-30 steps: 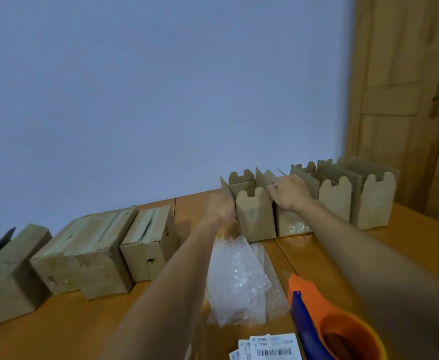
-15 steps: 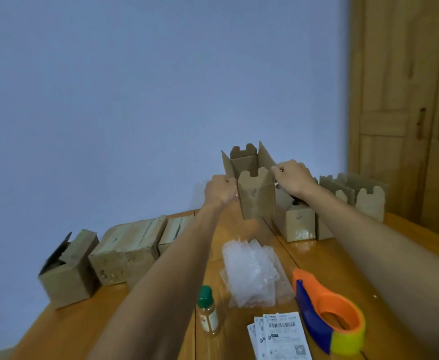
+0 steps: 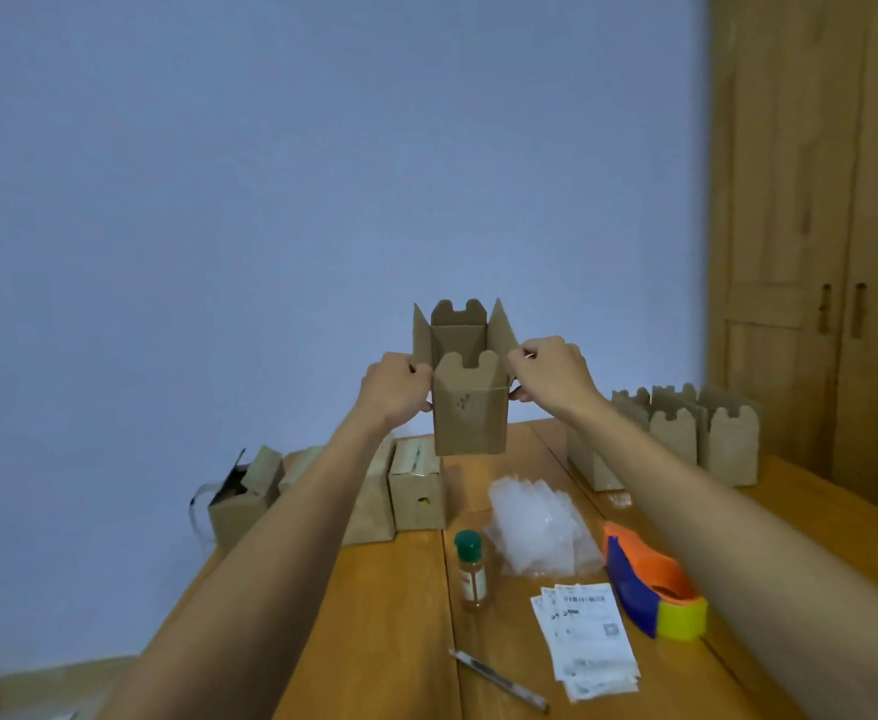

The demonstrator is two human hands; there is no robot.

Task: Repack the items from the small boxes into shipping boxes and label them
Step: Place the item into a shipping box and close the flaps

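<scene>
An open brown shipping box (image 3: 469,418) with its four flaps standing up hangs in the air above the table's far middle. My left hand (image 3: 395,388) grips its left side and my right hand (image 3: 551,370) grips its right side at the flap fold. Below, on the wooden table (image 3: 390,626), stands a small bottle with a green cap (image 3: 471,569). A pile of bubble wrap (image 3: 538,527) lies right of the bottle, and several shipping labels (image 3: 585,639) lie nearer to me.
More open shipping boxes (image 3: 686,439) stand in a row at the right back. Closed small boxes (image 3: 416,491) and one opened box (image 3: 244,493) line the left back. An orange-blue tape dispenser (image 3: 650,587) and a pen (image 3: 499,680) lie near the labels. A wooden wardrobe (image 3: 816,252) stands to the right.
Both hands took one box out of the row at the back and lifted it up off the table toward me. The camera tilted down, bringing the bottle, labels and pen into view.
</scene>
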